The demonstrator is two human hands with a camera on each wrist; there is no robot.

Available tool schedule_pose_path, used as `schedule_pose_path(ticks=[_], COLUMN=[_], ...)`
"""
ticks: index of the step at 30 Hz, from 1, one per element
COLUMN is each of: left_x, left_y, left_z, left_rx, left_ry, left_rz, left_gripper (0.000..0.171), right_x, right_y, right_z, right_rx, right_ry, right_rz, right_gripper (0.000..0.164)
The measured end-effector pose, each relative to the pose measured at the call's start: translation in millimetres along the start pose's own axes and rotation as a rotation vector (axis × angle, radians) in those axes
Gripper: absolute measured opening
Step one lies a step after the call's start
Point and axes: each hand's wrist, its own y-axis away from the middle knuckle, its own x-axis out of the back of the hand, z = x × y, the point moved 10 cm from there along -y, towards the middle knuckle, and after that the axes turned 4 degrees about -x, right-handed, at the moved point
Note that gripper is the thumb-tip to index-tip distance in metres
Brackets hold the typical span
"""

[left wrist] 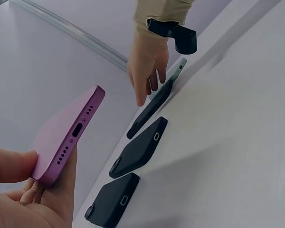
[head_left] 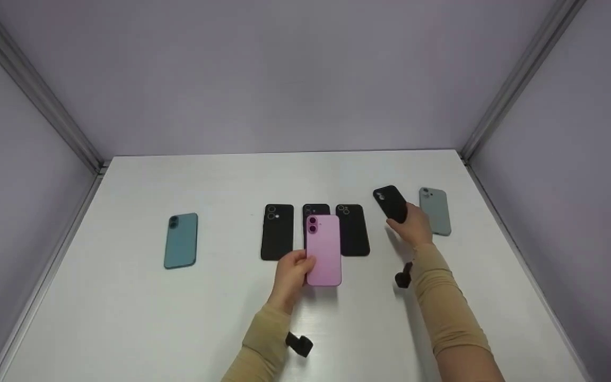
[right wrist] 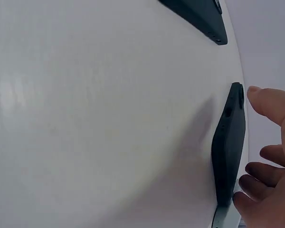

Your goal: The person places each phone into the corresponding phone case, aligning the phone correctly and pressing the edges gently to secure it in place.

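Note:
My left hand (head_left: 290, 273) grips a pink phone (head_left: 324, 252) by its left edge, thumb on its back, raised above the table. In the left wrist view, its lower edge with port and speaker holes faces the camera. My right hand (head_left: 412, 225) reaches over a black phone (head_left: 390, 202) that lies slanted; thumb and fingers are spread around it. A gap shows between the thumb and this black phone (right wrist: 229, 142) in the right wrist view. Beside that hand lies a pale grey-green phone (head_left: 437, 212), partly covered by it.
Three black phones lie in a row at mid table: one at left (head_left: 277, 232), one in the middle (head_left: 316, 209) partly hidden behind the pink phone, one at right (head_left: 352, 229). A teal phone (head_left: 181, 241) lies far left. Walls enclose the white table (head_left: 125, 318).

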Motion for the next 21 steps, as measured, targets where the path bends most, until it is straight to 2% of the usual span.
schedule_pose_path(ticks=[7,16,21], left_x=[-0.4,1.4,2.1], left_y=[0.5,0.2,-0.4], left_z=[-5.8,-5.1,-5.0], left_rx=[0.035,0.018,0.008], left_ry=[0.027,0.003,0.015], left_rz=[0.003,0.008,0.020], left_gripper=[0.033,0.032,0.031], right_x=[-3.9,-9.7,-8.8], right_y=[-0.4,-4.0,-1.6], right_z=[4.8,2.5,2.5], right_rx=[-0.041,-0.068,-0.116], right_ry=[0.081,0.254,0.265], right_rz=[-0.011,-0.038,-0.044], right_gripper=[0.064,0.065,0.062])
